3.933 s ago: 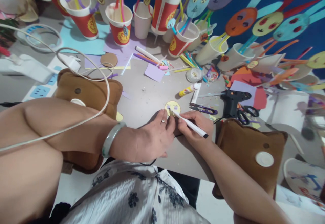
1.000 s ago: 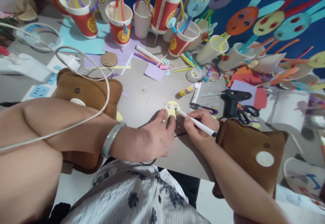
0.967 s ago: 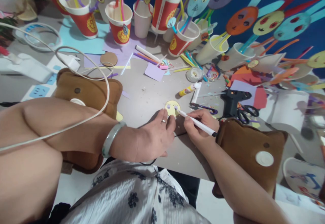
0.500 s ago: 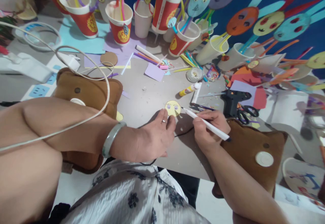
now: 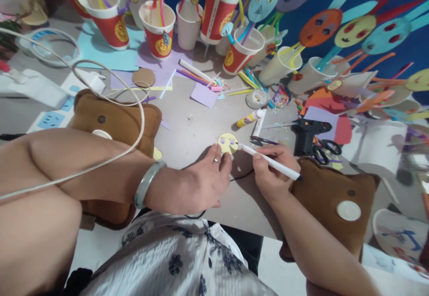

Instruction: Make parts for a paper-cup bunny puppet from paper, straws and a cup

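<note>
A small round yellow paper face [image 5: 229, 141] with two purple eyes and drawn lashes lies flat on the grey table. My left hand [image 5: 203, 182] rests on the table, its fingers stretched out, with the fingertips on the face's lower edge. Pinched in my right hand [image 5: 275, 171] is a white marker pen [image 5: 271, 163], tilted so that its dark tip is at the face's right edge. Just above the face lies a yellow glue stick [image 5: 248, 119]. Dark-handled scissors [image 5: 326, 150] lie past my right hand, partly beneath the glue gun.
Paper cups [image 5: 157, 27] with coloured straws and paper bunny faces [image 5: 320, 27] line the back. A black glue gun [image 5: 310, 130] lies to the right. Brown cushions [image 5: 335, 197] flank both arms. A white cable [image 5: 143, 121] loops over my left forearm. Paper scraps and a purple card [image 5: 203, 95] lie mid-table.
My right hand has shifted slightly left, bringing the marker's tip from beside the yellow face to its right edge. My left hand stays in place.
</note>
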Demonstrator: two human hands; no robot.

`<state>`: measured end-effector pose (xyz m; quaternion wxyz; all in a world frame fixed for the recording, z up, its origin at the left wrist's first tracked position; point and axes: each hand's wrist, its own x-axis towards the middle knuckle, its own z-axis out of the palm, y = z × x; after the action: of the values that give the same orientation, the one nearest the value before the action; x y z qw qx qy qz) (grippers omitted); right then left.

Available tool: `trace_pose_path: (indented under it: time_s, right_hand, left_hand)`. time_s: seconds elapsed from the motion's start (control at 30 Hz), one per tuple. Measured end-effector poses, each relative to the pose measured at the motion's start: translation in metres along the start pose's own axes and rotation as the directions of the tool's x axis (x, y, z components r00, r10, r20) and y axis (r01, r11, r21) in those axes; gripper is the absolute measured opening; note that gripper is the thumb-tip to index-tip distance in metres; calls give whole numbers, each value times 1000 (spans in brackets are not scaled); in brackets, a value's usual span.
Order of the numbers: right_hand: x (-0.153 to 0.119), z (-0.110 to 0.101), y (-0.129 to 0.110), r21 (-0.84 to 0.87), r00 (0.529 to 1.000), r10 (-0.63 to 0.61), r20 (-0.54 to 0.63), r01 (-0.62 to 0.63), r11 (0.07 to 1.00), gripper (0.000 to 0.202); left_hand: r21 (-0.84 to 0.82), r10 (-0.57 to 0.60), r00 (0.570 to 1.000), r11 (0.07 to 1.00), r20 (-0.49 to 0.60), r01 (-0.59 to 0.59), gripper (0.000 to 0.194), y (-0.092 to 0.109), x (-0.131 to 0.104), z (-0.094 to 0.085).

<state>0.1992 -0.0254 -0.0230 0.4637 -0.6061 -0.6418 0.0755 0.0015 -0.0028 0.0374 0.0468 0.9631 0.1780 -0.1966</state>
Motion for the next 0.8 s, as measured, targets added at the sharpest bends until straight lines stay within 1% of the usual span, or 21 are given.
trace_pose_path:
  time_s: [0.07,0.13,0.3,0.47,0.57,0.8]
  right_hand:
    - [0,0,-2,-17,997,18,72,-17,1000,7]
    - [0,1,-4,-16,994,18,109,-17,1000,8]
    - [1,2,-6,-51,994,22,108,-17,999,9]
    - [2,3,-5,-58,995,9,100,-3,998,7]
    - [2,3,-6,-59,995,-2,104,8,998,7]
    - [4,2,-11,-72,992,-45,115,53,996,8]
  left_hand:
    - [5,2,1000,1000,0,-2,70,0,0,-1]
    - [5,-4,1000,1000,-3,4,71,1,1,1]
    - [33,-2,1000,999,-29,3,70,4,3,10]
    - [43,-19,998,999,-56,22,70,4,4,14]
    - [35,-18,997,999,-73,21,70,4,5,15]
    - [20,-13,999,1000,-49,14,69,3,4,12]
